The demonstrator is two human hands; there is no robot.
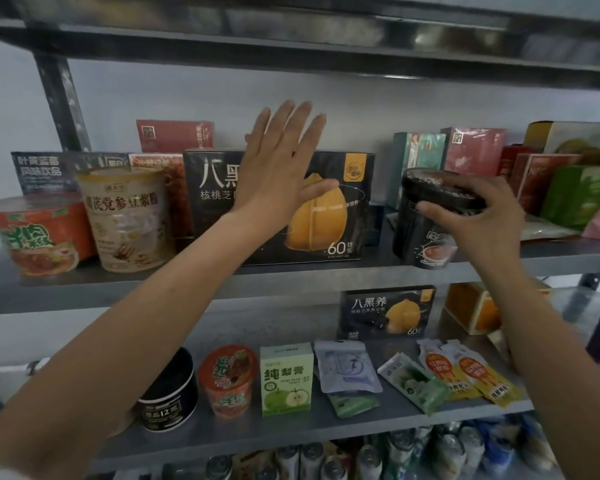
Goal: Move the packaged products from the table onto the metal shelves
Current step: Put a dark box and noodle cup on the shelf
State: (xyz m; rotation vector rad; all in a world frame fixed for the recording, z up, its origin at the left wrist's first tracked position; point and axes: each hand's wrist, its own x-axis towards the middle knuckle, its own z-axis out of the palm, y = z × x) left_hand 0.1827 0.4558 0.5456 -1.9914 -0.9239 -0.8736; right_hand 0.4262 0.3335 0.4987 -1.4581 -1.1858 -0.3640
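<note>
Black tub (pixel 430 216), a round dark container with a flat lid, sits at about 3 o'clock in the head view. The right hand (pixel 478 220) is clamped on it from the right, fingers curled over the lid rim and down the side. The tub leans slightly, its base at the front lip of the upper shelf (pixel 187 282) (whether it bears on the metal I cannot tell).

At 9 o'clock from the tub stands a large black box (pixel 343 209) printed with a yellow shape and "60%". The left hand (pixel 281 168) is held in front of this box, flat, with straight fingers close together pointing to 12 o'clock and gripping nothing. Whether the palm touches the box cannot be told.

Further toward 9 o'clock on the same shelf are a beige cup (pixel 129 220) and, just beside it, a red noodle bowl (pixel 39 233). More boxes are lined up behind, along the wall.

At 6 o'clock, the lower shelf (pixel 222 434) carries a second black tub (pixel 168 393), a red cup (pixel 227 379), a green carton (pixel 286 379), orange sachets (pixel 465 372) and a small black box (pixel 387 311). Below that, can tops (pixel 361 459) show.
</note>
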